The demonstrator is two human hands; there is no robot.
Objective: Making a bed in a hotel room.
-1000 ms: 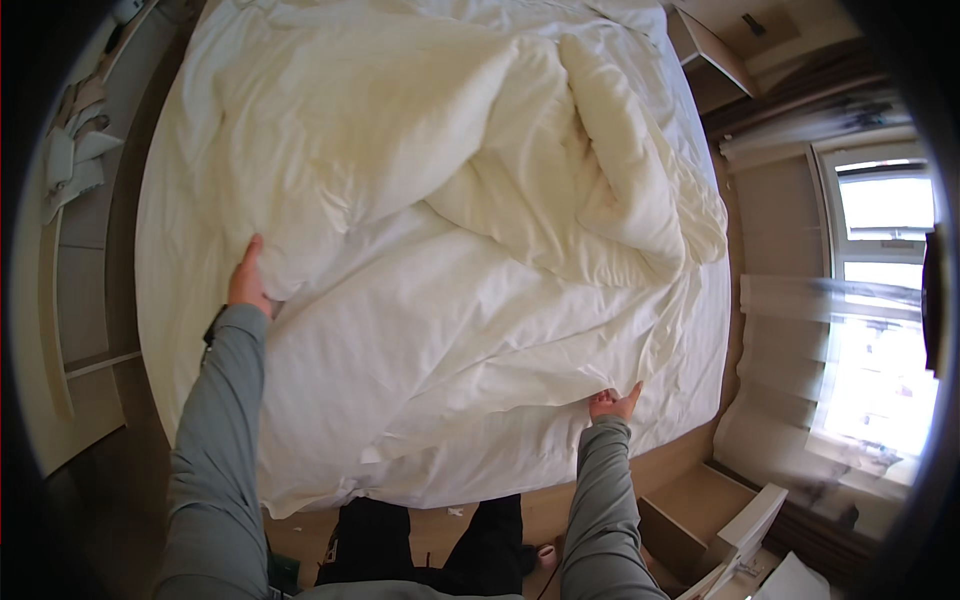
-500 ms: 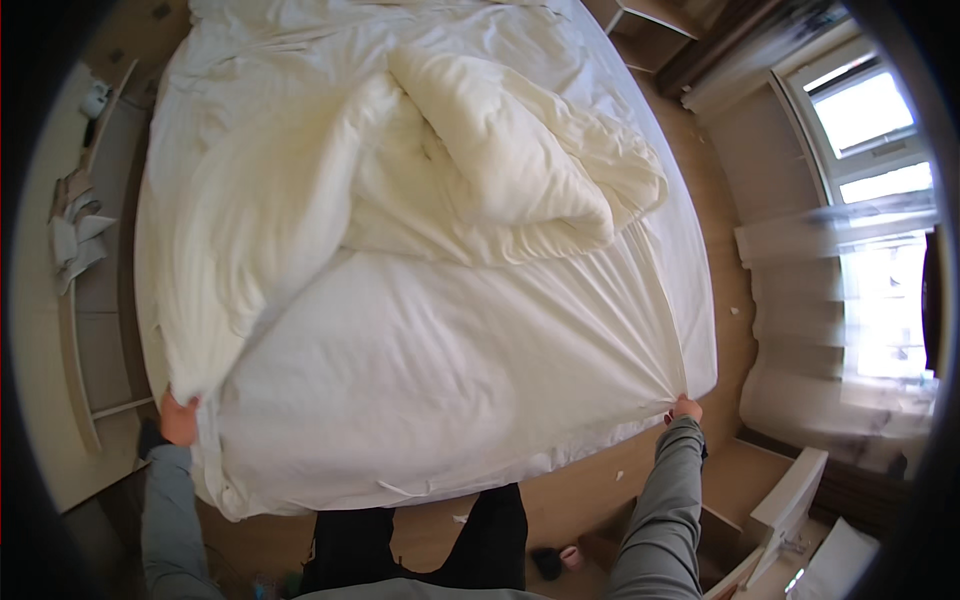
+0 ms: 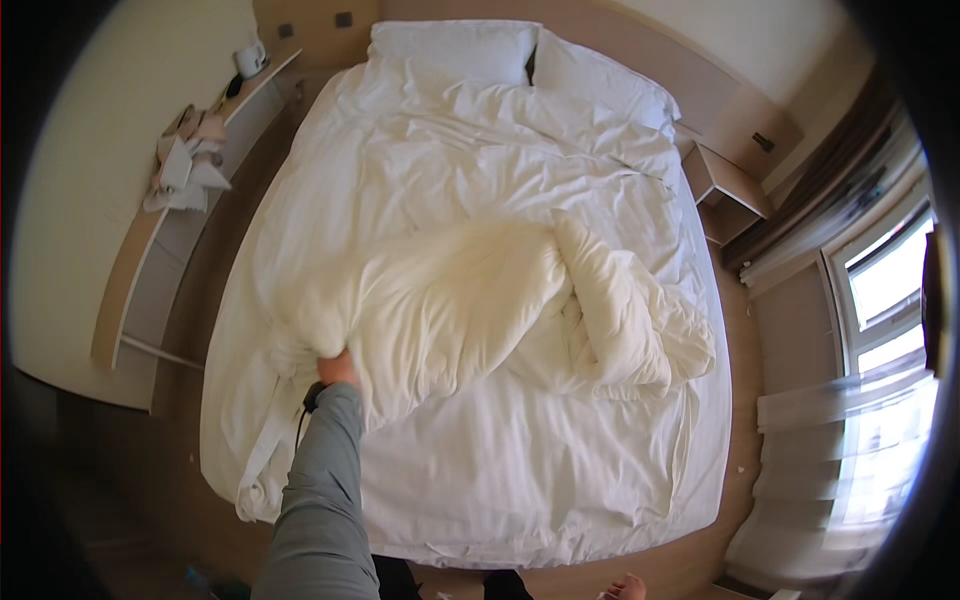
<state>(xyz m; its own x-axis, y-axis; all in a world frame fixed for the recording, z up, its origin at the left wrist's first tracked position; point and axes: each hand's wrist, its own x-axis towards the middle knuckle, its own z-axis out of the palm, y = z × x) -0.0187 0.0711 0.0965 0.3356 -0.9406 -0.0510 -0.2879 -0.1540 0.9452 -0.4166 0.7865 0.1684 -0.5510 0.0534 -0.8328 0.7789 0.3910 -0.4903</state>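
Observation:
A cream duvet lies bunched across the middle of a large bed with a white sheet. My left hand, on a grey-sleeved arm, is shut on the duvet's left edge near the bed's left side. Only a sliver of my right hand shows at the lower edge, off the foot of the bed and touching nothing that I can see. Whether its fingers are apart is not clear. A rolled fold of the duvet lies to the right. Loose white bedding hangs over the near left corner.
Two white pillows lie at the headboard. A wall shelf on the left carries crumpled cloths and a white kettle. A bedside table stands at the far right. A window with curtains fills the right side.
My view has risen and pulled back toward the foot of the bed. My left hand has moved in and gripped the duvet's edge. My right hand has let go of the sheet and dropped low.

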